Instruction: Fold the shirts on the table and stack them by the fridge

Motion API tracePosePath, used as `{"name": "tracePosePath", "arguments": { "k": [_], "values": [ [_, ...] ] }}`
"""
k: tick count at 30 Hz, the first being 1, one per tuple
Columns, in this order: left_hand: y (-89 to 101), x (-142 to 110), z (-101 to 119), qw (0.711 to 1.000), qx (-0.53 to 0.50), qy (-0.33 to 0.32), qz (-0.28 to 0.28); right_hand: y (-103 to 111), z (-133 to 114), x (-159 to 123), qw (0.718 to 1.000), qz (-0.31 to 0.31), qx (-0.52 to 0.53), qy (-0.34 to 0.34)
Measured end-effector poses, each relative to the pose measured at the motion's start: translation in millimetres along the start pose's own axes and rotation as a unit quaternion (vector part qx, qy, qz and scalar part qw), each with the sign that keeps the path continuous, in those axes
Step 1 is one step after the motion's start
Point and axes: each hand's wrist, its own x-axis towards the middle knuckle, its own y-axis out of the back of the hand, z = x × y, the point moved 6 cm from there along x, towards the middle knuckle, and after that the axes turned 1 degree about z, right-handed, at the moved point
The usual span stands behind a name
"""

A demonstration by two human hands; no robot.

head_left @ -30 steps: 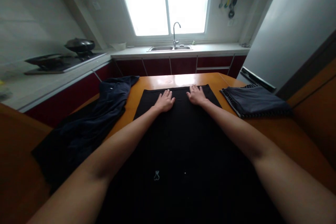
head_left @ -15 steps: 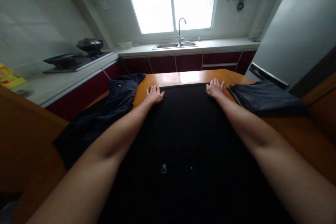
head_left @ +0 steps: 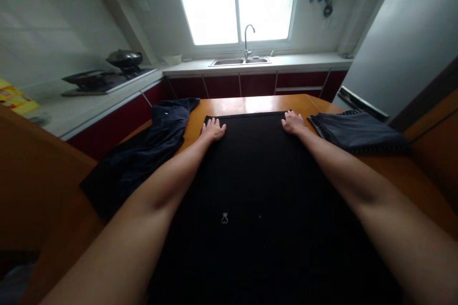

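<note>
A length of black cloth (head_left: 255, 152) lies flat on the orange-brown wooden table (head_left: 246, 104), its straight far edge crossing between my hands. My left hand (head_left: 213, 129) rests on the cloth's far left corner, fingers spread. At the far right corner, my right hand (head_left: 293, 122) lies palm down, its fingers stretched out over the edge. Nearer me the black of the cloth merges with other black fabric bearing a small pale heart-shaped mark (head_left: 224, 218); where one ends I cannot tell.
Dark navy clothing (head_left: 166, 121) lies rumpled on the left of the table. A folded grey cloth with a dotted trim (head_left: 358, 128) is on the right. Beyond are a counter with a sink (head_left: 229, 62), a stove with a lidded pan (head_left: 124, 58), and a refrigerator (head_left: 393, 43).
My right hand's fingers have drawn a little closer together and toward the cloth's corner. My left hand stays on its corner. The view has shifted slightly.
</note>
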Motion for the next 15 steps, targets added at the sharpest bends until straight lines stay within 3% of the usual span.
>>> {"name": "tracePosePath", "arguments": {
  "k": [2,4,6,8,11,15],
  "values": [
    [8.1,-21.1,4.0,1.0,0.008,-0.015,0.02,7.0,-18.3,-20.1,1.0,0.026,-0.002,0.008],
    [7.2,-57.9,33.7,0.995,0.012,-0.092,0.043,3.3,-55.8,-51.8,0.998,0.036,0.004,0.052],
    [-3.9,-105.5,70.2,0.983,0.0,-0.181,0.041,-7.9,-99.4,-93.6,0.989,0.025,0.022,0.147],
    [-21.4,-149.7,93.0,0.976,-0.011,-0.219,0.003,-22.8,-125.5,-134.4,0.977,-0.019,0.043,0.209],
    [-35.3,-186.2,90.6,0.978,-0.022,-0.206,-0.019,-31.4,-113.6,-168.4,0.982,-0.048,0.036,0.18],
    [-26.1,-183.4,39.7,0.991,-0.027,-0.126,-0.025,-10.2,-51.1,-175.0,0.997,-0.036,-0.003,0.067]
  ]
}}
